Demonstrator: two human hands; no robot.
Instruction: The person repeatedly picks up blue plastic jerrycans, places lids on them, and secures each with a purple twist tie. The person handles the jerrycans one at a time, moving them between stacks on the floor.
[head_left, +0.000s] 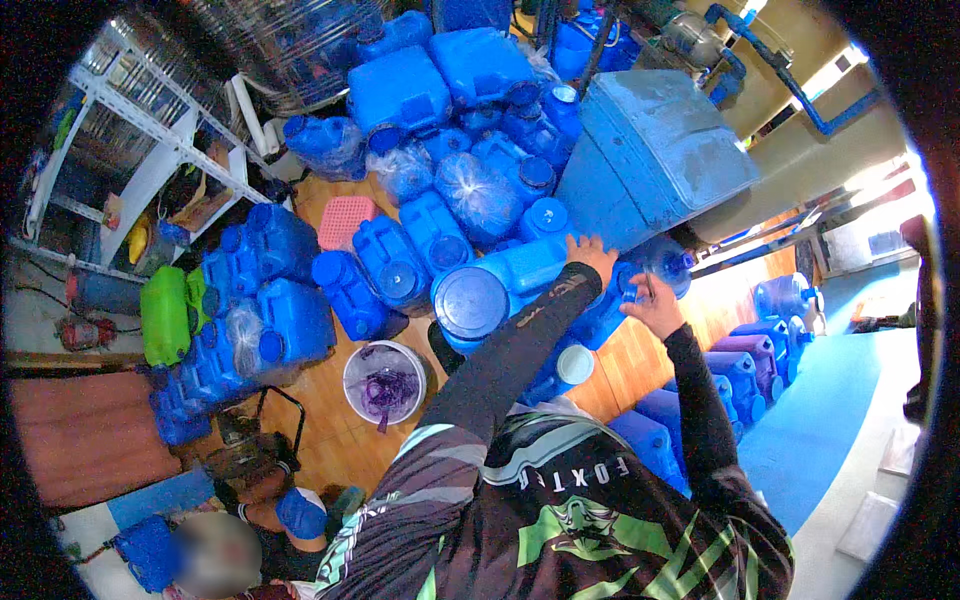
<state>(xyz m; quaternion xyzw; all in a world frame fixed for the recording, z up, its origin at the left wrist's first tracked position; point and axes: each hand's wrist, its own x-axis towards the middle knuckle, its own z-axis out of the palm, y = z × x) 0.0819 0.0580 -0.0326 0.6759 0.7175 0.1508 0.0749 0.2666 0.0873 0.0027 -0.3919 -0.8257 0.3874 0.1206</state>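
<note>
My left hand (591, 259) rests with spread fingers on the far end of a light-blue plastic water container (517, 266), which lies in front of me with its wide round cap (471, 303) towards the left. To the right, my right hand (651, 301) is raised with its fingertips brought together; whether something small is between them is not clear. Just beyond it a clear blue round water bottle (660, 266) lies close to the large blue-grey chest (652, 150). A blue container with a pale cap (575, 364) stands near my body.
Blue jerrycans (401, 86) crowd the far side, and more (296, 319) stand left beside a green one (165, 315). A white bucket (385, 382) holds purple material. A person (262, 517) is at lower left. Containers (739, 375) line the counter at right.
</note>
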